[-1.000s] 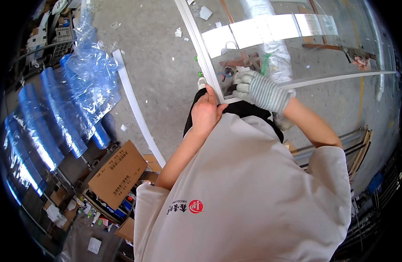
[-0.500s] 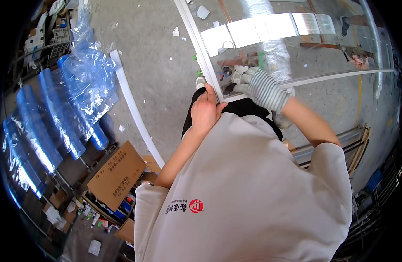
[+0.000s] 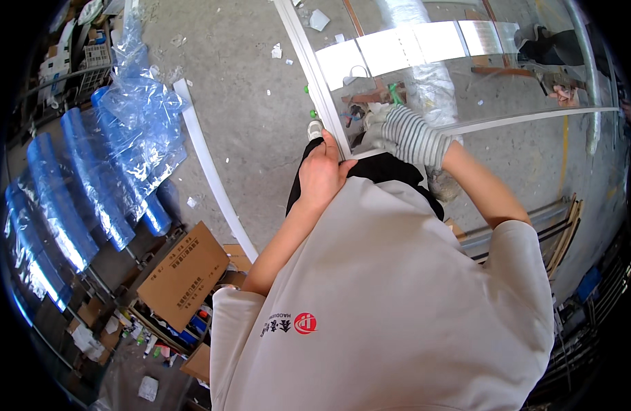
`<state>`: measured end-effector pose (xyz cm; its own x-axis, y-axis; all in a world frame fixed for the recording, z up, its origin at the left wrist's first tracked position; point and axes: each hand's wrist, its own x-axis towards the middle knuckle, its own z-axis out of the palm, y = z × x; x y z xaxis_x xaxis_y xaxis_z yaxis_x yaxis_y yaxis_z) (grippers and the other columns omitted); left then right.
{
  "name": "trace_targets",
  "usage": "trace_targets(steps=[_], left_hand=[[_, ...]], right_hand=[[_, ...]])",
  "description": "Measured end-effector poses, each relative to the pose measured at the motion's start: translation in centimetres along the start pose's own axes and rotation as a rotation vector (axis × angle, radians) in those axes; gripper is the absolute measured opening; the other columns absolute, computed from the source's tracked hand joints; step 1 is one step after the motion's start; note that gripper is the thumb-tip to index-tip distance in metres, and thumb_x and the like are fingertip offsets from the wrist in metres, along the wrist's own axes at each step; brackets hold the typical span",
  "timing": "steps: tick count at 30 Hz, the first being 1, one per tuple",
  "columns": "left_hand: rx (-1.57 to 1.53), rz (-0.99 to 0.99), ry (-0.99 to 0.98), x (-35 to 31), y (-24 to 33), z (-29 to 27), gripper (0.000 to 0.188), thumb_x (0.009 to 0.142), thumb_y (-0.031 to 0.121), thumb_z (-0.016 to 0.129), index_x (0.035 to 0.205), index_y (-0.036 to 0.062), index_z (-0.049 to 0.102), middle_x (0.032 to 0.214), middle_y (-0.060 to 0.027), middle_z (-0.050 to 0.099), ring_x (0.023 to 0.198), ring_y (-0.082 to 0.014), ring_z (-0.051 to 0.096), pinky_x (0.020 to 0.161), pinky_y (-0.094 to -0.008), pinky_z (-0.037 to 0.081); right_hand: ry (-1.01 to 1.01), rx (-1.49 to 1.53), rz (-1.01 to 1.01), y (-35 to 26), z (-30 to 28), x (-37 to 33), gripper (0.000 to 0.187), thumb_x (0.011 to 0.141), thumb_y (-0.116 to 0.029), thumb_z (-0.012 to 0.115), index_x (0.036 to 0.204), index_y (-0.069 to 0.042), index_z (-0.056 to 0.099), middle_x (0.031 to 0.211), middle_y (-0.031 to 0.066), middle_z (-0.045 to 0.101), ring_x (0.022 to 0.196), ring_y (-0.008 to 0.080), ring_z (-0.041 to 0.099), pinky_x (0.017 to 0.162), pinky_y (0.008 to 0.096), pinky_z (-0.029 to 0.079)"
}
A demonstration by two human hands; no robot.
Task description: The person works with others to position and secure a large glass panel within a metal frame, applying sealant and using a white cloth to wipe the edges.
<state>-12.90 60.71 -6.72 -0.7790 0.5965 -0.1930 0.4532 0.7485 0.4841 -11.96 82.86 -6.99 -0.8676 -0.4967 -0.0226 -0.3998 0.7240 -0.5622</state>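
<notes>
Before us, the person's bare left hand is resting, fingers together, at the near corner of a white frame, its side rail running forward and leftward, while the gloved right hand is showing bent fingers over the glass, grip unclear.

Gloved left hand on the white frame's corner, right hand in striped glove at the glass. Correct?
No: the left hand is bare, as the head view shows. It is on the corner of the white frame; the right hand, in a striped glove, is at the glass.
</notes>
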Motion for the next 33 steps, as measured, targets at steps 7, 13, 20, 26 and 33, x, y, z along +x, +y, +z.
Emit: trace_targets(steps=[7, 13, 20, 26, 33], left_hand=[[-0.017, 0.002, -0.079, 0.4, 0.2, -1.6, 0.068, 0.073, 0.025, 0.07, 0.122, -0.0111, 0.04, 0.082, -0.0176, 0.06, 0.069, -0.0301, 0.06, 0.061, -0.0375, 0.048], [-0.648, -0.004, -0.11, 2.2, 2.1, -9.4, 0.025, 0.082, 0.011, 0.059, 0.099, -0.0083, 0.06, 0.09, -0.015, 0.063, 0.08, -0.0224, 0.061, 0.071, -0.0315, 0.048], [-1.803, 0.694, -0.496, 4.1, 13.7, -14.2, 0.047, 0.089, 0.035, 0.04, 0.096, -0.007, 0.059, 0.098, -0.0164, 0.06, 0.084, -0.0264, 0.055, 0.075, -0.0351, 0.044], [-2.222, 0.673, -1.111, 4.4, 21.0, -14.6, 0.035, 0.091, 0.015, 0.034, 0.115, -0.0076, 0.045, 0.107, -0.015, 0.056, 0.089, -0.0236, 0.054, 0.079, -0.0312, 0.042], [-2.273, 0.561, -1.313, 3.7, 23.4, -13.4, 0.033, 0.09, 0.015, 0.036, 0.111, -0.0066, 0.047, 0.104, -0.014, 0.057, 0.087, -0.0224, 0.054, 0.077, -0.0307, 0.042]], right_hand=[[-0.045, 0.0, 0.0, -0.6, 0.6, 0.1, 0.015, 0.076, -0.017, 0.058, 0.086, -0.009, 0.064, 0.085, 0.0092, 0.06, 0.087, 0.0283, 0.056, 0.081, 0.0391, 0.042], [0.313, 0.162, 0.141, 1.4, -0.4, -1.9, 0.012, 0.075, -0.016, 0.059, 0.083, -0.008, 0.059, 0.078, 0.0072, 0.055, 0.077, 0.0266, 0.052, 0.074, 0.0384, 0.042], [0.615, 0.229, 0.361, 1.9, 0.8, -3.3, 0.012, 0.076, -0.011, 0.06, 0.086, -0.007, 0.061, 0.073, 0.0083, 0.055, 0.069, 0.0249, 0.053, 0.065, 0.0356, 0.042], [0.634, 0.179, 0.432, 1.6, 0.2, -3.5, 0.012, 0.077, -0.015, 0.06, 0.086, -0.006, 0.062, 0.074, 0.0106, 0.056, 0.072, 0.0264, 0.055, 0.068, 0.037, 0.043], [0.673, 0.121, 0.421, 2.2, 0.7, -3.3, 0.012, 0.077, -0.014, 0.061, 0.086, -0.006, 0.061, 0.074, 0.0109, 0.056, 0.073, 0.0278, 0.054, 0.069, 0.0375, 0.043]])
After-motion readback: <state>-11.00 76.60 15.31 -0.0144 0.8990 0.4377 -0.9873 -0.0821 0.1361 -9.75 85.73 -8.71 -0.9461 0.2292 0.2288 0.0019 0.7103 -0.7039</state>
